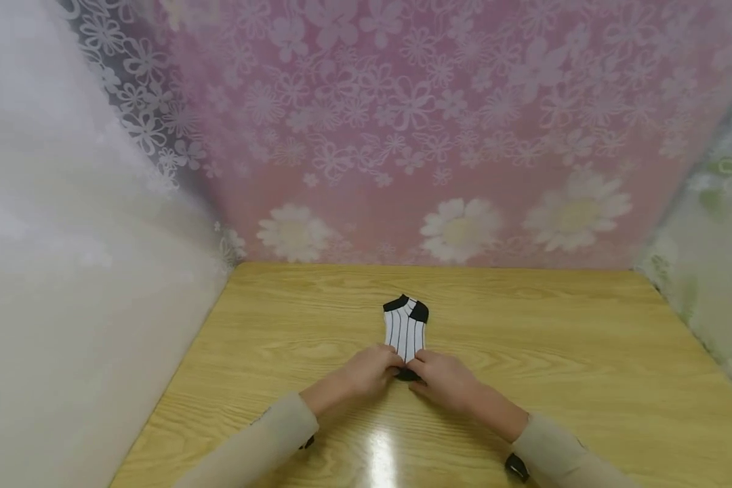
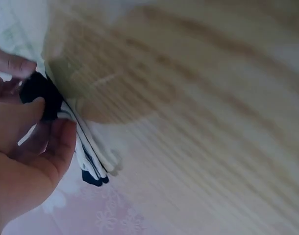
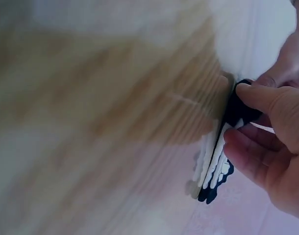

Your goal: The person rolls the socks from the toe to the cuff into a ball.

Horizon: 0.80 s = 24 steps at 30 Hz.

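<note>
A white ankle sock [image 1: 405, 332] with thin black stripes lies flat on the table, its black cuff and heel pointing away from me. At the near end, the thumb and fingers of my left hand [image 1: 372, 371] pinch the left side of the black toe. My right hand [image 1: 448, 381] pinches the same toe from the right, close beside the left. Seen from the left wrist, the black toe [image 2: 45, 95] is lifted between the fingers, with stacked fabric layers behind it. In the right wrist view the thumb presses on top of the toe [image 3: 239, 105], fingers beneath.
The wood-grain table [image 1: 555, 332] reaches back to a pink flowered wall covering [image 1: 366, 135]. Pale coverings stand along the left side [image 1: 85, 257] and right side [image 1: 701, 271]. Small dark objects show by the left sleeve [image 1: 262, 434] and right sleeve [image 1: 555, 444].
</note>
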Tool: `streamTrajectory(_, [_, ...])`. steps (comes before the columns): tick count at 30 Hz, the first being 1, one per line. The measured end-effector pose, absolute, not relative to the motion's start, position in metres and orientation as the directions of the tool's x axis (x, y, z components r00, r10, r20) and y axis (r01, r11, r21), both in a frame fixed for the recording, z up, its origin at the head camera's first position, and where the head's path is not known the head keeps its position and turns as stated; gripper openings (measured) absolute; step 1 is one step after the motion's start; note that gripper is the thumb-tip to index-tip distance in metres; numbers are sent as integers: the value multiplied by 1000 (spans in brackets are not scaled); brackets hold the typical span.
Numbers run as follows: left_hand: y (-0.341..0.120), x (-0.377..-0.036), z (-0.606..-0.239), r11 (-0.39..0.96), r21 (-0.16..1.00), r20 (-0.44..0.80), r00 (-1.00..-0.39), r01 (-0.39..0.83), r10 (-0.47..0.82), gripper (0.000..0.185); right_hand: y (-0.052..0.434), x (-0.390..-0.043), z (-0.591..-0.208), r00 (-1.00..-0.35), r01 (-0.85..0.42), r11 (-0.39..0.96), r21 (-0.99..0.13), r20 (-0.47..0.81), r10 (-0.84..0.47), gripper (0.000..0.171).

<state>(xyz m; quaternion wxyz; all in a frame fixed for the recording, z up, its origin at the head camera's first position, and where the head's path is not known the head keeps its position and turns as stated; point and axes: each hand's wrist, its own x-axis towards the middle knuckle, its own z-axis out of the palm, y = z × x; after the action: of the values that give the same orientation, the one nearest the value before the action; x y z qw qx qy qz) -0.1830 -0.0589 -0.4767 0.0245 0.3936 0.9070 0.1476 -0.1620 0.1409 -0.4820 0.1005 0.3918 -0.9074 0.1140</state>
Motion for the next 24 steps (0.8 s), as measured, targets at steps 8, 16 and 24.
streamTrajectory(8, [-58, -182, -472, 669, 303, 73, -717, 678, 694, 5, 139, -175, -477, -707, -701, 639, -316, 190, -681, 12])
streamTrajectory(16, [-46, -175, -473, 641, -195, 76, -640, 742, 764, 13, 149, -203, -483, -782, -358, 522, -775, -57, -620, 13])
streamTrajectory(24, [-46, -180, -474, 644, -202, 31, -653, 738, 757, 10, 141, -180, -484, -790, -591, 650, -478, 177, -588, 15])
